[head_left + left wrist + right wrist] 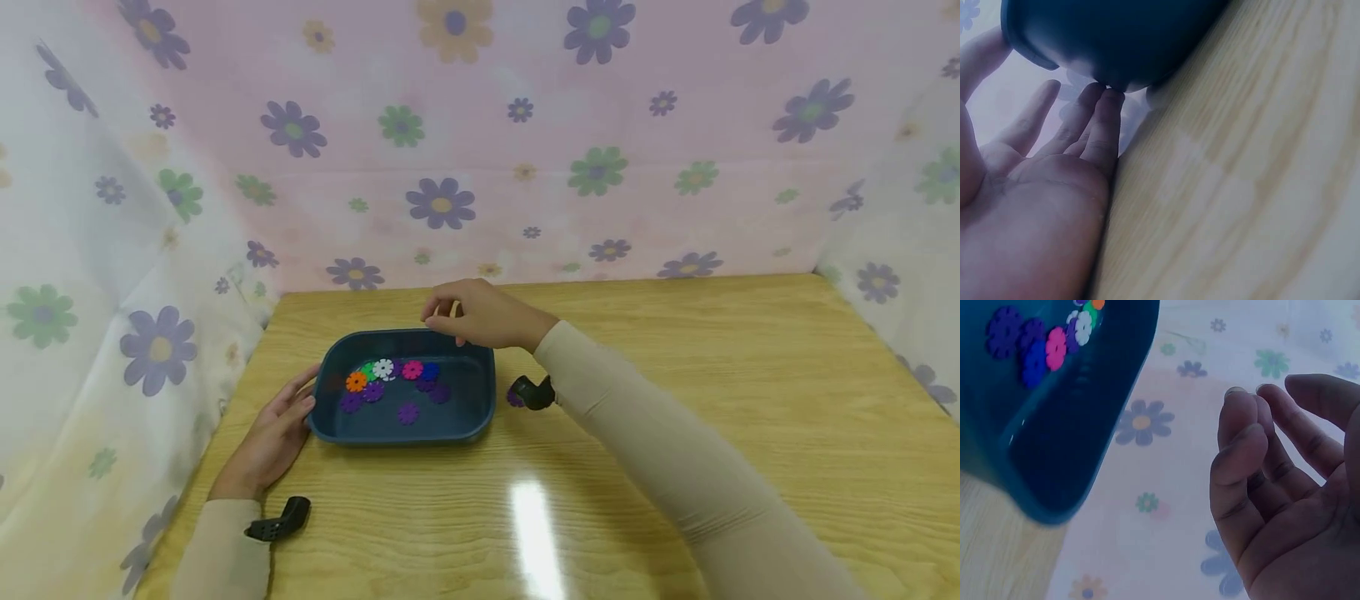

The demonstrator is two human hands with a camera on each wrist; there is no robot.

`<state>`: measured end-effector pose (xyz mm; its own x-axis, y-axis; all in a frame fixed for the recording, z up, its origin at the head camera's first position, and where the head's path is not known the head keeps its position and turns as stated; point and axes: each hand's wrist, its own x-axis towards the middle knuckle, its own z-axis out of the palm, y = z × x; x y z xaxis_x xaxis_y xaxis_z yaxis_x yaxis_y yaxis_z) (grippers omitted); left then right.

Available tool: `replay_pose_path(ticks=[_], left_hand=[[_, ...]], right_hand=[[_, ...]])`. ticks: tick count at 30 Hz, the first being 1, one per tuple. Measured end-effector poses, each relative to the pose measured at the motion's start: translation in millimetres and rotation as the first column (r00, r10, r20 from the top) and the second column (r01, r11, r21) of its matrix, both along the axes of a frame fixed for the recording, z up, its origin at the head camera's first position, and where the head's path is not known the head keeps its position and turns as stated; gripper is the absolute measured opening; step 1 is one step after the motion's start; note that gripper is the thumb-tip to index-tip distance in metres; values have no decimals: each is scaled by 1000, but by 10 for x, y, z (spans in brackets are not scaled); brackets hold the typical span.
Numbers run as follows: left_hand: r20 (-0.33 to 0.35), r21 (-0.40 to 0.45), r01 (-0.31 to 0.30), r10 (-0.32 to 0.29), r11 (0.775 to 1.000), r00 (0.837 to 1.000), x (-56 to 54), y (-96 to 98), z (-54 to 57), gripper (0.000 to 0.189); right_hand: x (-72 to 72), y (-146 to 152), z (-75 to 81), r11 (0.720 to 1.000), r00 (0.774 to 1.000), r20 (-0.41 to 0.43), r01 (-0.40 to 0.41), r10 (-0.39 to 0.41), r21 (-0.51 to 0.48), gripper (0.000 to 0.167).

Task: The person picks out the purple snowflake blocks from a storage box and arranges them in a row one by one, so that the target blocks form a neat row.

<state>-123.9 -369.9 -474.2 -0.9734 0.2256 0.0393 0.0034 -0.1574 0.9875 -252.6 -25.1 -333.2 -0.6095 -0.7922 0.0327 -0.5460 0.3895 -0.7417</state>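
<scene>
- Our left hand (pixel 272 437) touches the tray (pixel 405 440) with fingers outstretched.
- Our right hand (pixel 487 313), loosely curled, empty, hovers near its far rim.
- Inside, we see coloured discs (pixel 412 369); one purple disc (pixel 513 397) lies outside, right.

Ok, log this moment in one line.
left hand: touches tub | right hand: empty, near far rim | coloured discs: inside tub | purple disc: outside, right of tub

Place: screened-off tabletop space | wood-grain table (pixel 712 358) | flower-print cloth (pixel 487 158) on three sides | room type unclear
</scene>
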Motion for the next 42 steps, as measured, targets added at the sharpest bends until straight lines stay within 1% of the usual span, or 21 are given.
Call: replay_pose_path(ticks=[5,9,12,16,21,24,28,32,36,42], left_hand=[[-3,13,11,-11,1000,1000,-23,15,-28,52],[5,6,-2,2,1000,1000,-11,5,-37,53],[11,3,-10,10,1000,1000,0,-6,-39,53],[18,-15,-21,21,1000,1000,14,3,-35,53],[22,-36,-32,33,999,999,-7,27,-2,54],[21,-35,-32,33,999,999,-50,29,11,54],[24,-33,-23,24,999,999,-109,28,18,54],[27,-38,-26,27,999,999,-140,12,16,54],[30,-23,-31,32,999,999,-130,-8,2,52],[40,-11,-38,38,999,998,-85,-35,-30,51]], right_hand=[[32,-263,5,997,998,-15,-64,64,34,16],[54,-460,-10,993,993,-34,-113,114,34,15],[52,-592,-55,989,988,-55,-141,143,38,13],[48,-712,-151,983,984,-17,-176,177,48,12],[13,-804,-262,981,979,89,-186,182,49,13],[-35,-861,-327,978,976,120,-194,183,81,16],[-111,-933,-438,968,975,128,-201,182,150,19],[-171,-988,-561,957,976,129,-202,178,209,18],[-186,-1034,-667,942,975,123,-211,185,262,16],[-133,-1131,-743,917,966,146,-248,212,313,24]])
